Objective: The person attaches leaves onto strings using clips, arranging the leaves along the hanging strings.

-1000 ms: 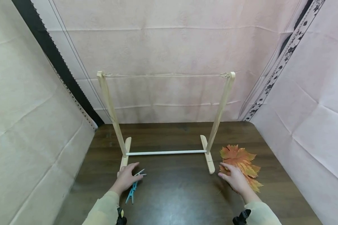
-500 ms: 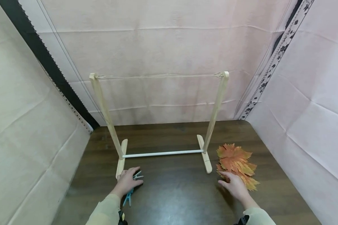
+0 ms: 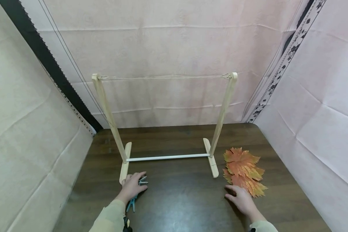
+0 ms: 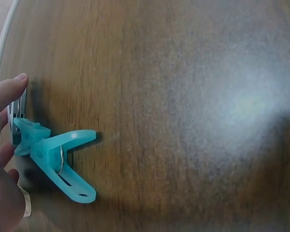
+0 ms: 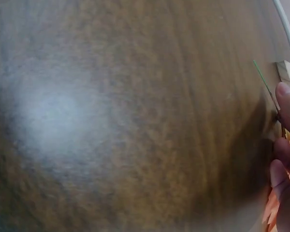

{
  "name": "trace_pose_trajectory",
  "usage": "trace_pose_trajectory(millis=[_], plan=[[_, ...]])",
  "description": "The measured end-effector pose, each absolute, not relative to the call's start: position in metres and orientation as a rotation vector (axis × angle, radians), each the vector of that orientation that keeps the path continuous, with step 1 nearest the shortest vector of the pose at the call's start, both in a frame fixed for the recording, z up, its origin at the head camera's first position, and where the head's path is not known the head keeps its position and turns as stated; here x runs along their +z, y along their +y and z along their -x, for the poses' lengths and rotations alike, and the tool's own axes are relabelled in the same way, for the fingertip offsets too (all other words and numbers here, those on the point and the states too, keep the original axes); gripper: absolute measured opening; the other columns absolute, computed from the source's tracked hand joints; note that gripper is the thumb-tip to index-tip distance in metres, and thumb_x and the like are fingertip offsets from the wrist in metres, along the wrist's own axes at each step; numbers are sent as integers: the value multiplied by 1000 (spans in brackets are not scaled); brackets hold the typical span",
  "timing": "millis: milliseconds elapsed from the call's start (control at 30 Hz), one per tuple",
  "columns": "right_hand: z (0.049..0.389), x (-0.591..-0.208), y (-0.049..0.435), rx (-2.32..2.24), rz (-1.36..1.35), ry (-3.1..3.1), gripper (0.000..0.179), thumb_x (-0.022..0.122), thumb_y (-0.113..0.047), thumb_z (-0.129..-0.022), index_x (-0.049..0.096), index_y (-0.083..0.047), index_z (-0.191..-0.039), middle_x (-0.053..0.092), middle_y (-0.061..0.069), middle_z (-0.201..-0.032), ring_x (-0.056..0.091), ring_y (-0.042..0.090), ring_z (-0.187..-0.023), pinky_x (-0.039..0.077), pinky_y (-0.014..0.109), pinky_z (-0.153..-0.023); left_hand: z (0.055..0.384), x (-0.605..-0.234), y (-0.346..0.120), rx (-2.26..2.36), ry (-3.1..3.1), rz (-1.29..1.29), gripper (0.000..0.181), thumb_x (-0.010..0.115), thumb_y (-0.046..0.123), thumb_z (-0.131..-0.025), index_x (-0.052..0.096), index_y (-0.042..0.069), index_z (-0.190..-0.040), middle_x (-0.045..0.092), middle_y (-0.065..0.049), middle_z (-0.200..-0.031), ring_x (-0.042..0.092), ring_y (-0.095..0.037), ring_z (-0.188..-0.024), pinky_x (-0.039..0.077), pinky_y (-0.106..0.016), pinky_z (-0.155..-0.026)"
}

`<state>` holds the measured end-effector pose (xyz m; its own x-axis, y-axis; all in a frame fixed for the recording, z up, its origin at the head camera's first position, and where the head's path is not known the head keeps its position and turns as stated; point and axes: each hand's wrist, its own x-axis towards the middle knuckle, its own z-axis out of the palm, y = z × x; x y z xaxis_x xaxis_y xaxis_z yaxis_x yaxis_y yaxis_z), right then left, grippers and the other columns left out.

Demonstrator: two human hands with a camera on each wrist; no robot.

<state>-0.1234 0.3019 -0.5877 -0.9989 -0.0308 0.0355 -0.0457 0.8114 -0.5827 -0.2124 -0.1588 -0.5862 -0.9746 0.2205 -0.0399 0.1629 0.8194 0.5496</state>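
Observation:
My left hand is low over the table at the rack's left foot, with thumb and index finger spread around grey clothespins. In the left wrist view, my fingertips are right at a grey clothespin, and a turquoise clothespin lies beside it. My right hand is at the near left edge of overlapping orange maple leaves, with thumb and index finger apart. In the right wrist view, a thin green-tipped leaf stem runs past those fingertips.
Across the table stands a wooden rack with two posts, a white bottom rod and a string tied between the post tops. Pale cloth hangs behind and at both sides.
My right hand has drawn back toward me along the leaves' left edge. My left hand stays by the clothespins, its fingers a little lower over them. The leaves have not moved on the table.

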Motion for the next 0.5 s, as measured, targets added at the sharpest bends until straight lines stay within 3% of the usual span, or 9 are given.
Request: trace_pose_trajectory(millis=[267,500], plan=[[122,-592,301,828,-91,-2976,32,66,-9,-74,61,-13,-105,58,3,-104,51,23,-98,38,44,-82,212,-589,-155,835,2961,-312,60,72,36,-67,51,22,-121,51,5,-110,36,-27,-100,24,-45,-73],[125,-596,300,806,-74,-2962,30,68,-10,-73,62,-14,-102,59,0,-98,53,20,-92,41,42,-78,211,-590,-152,837,2969,-312,50,70,33,-70,55,22,-116,51,5,-105,36,-27,-99,22,-47,-77]])
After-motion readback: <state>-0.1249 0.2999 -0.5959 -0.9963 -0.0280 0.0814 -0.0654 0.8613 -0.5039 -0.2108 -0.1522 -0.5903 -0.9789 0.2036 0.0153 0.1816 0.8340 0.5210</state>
